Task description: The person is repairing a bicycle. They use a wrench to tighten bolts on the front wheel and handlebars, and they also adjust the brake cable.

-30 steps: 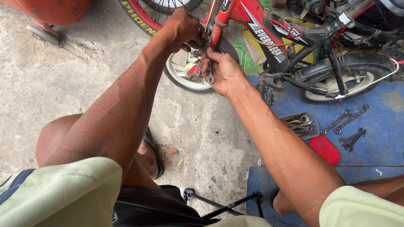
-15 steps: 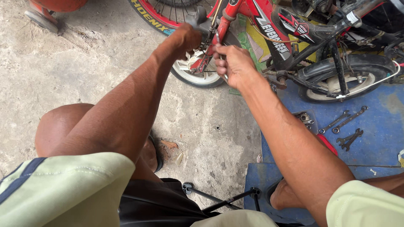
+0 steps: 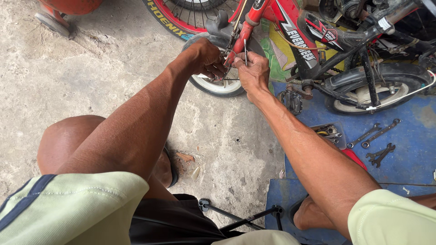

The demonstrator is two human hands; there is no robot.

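Observation:
A small red bicycle (image 3: 290, 27) lies on its side ahead of me. My left hand (image 3: 206, 56) grips the lower end of its red fork (image 3: 240, 38) by the front wheel (image 3: 218, 86), fingers curled at the axle. My right hand (image 3: 252, 70) is closed on a thin metal spanner (image 3: 245, 50) held upright against the fork end. Both hands nearly touch each other. What the spanner sits on is hidden by my fingers.
Several loose spanners (image 3: 377, 140) and a small open tool case (image 3: 329, 131) lie on a blue mat (image 3: 408, 118) at right. A larger wheel with a red-rimmed tyre (image 3: 168, 18) stands behind. A black pump or stand (image 3: 240, 218) lies by my knees on the concrete.
The view has shifted, so the bicycle sits lower in frame. Both hands stay at the fork end; the right hand now holds the spanner more upright.

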